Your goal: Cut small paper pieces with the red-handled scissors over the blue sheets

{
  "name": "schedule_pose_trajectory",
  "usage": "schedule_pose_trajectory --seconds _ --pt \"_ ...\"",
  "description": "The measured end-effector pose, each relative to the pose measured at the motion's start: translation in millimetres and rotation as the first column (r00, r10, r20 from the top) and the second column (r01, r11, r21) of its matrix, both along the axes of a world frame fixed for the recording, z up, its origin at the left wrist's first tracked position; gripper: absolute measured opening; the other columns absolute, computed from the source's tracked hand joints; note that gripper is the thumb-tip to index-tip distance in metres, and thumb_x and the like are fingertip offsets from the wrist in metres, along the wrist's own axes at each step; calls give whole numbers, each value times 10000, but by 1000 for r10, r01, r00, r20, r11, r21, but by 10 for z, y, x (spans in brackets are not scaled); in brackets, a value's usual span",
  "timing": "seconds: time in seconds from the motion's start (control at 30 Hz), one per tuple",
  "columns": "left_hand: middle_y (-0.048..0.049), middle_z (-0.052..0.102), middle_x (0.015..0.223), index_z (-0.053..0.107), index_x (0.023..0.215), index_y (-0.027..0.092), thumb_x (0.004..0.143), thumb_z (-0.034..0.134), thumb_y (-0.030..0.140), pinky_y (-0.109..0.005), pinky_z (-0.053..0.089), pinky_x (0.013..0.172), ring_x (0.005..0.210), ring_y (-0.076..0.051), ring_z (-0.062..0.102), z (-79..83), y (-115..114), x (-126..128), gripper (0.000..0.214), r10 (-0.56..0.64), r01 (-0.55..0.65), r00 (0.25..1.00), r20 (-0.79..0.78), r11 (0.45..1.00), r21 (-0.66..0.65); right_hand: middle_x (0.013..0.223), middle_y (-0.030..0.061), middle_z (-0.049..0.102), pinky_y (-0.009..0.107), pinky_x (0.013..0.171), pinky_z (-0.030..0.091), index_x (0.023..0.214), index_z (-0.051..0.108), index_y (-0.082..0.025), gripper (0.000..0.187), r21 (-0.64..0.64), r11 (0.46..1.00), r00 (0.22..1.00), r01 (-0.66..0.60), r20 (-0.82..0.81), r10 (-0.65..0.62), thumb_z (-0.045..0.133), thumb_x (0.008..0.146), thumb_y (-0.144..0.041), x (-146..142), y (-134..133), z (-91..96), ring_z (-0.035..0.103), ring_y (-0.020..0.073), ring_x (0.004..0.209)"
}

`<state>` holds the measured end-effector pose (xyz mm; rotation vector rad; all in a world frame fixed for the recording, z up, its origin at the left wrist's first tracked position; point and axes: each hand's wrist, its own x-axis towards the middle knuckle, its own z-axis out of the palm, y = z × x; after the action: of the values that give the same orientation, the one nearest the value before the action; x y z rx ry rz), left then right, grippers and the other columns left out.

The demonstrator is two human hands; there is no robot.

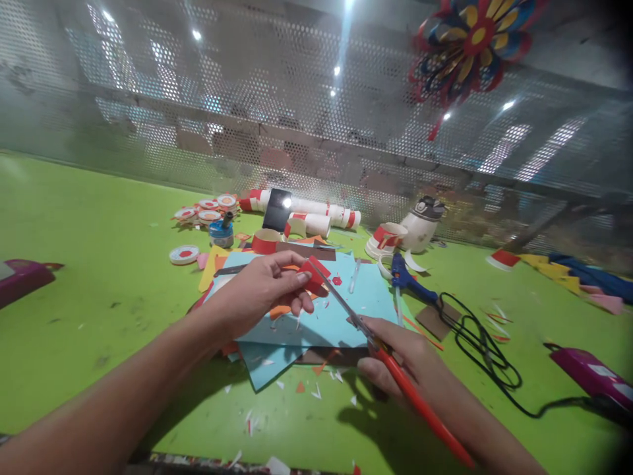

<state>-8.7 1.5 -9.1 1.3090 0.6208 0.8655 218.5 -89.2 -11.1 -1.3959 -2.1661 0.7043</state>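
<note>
Between the thumb and fingers of my left hand (267, 287) is a small piece of red paper (316, 274). My right hand (403, 353) grips a pair of scissors (395, 373) with red handles. Their metal blades reach up and left to the red paper, and the tips overlap it; I cannot tell whether they are cutting. Below both hands lie light blue paper sheets (370, 290), stacked with other coloured sheets. A small red paper cutout (337, 281) rests on the top sheet, near a clear glue stick (355, 276).
A blue glue gun (413, 280) with a coiled black cord (487, 369) lies at the right. Behind the sheets stand paper cup pieces (267, 241), a phone (277, 210), a blue jar (221, 232) and a white kettle-like container (422, 224). Paper scraps (301, 387) dot the green table (89, 369).
</note>
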Motion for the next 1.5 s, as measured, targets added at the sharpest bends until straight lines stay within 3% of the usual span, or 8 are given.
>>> schedule_pose_trajectory --seconds 0.2,0.4,1.5 --pt "-18 679 620 573 871 146 847 587 226 -196 431 499 502 -77 568 25 -6 -1 85 17 -17 999 -28 1000 0 960 19 652 293 722 438 1171 550 -252 326 14 1000 1000 4 19 -5 543 894 -424 47 19 -42 574 193 832" --pt "-23 677 618 575 845 148 831 599 222 -206 421 499 521 -92 582 33 -7 -3 79 21 -22 999 -31 1000 -15 904 11 648 292 694 435 1030 584 -237 247 2 1000 999 13 38 -13 523 901 -438 4 -13 5 571 184 786" --pt "-39 684 660 615 798 142 820 617 251 -212 407 498 507 -79 549 19 -5 -7 111 -1 -1 999 -49 1000 -31 816 -5 655 255 652 433 1011 623 -227 235 80 996 997 30 66 -35 569 880 -414 -9 -11 -19 569 167 717"
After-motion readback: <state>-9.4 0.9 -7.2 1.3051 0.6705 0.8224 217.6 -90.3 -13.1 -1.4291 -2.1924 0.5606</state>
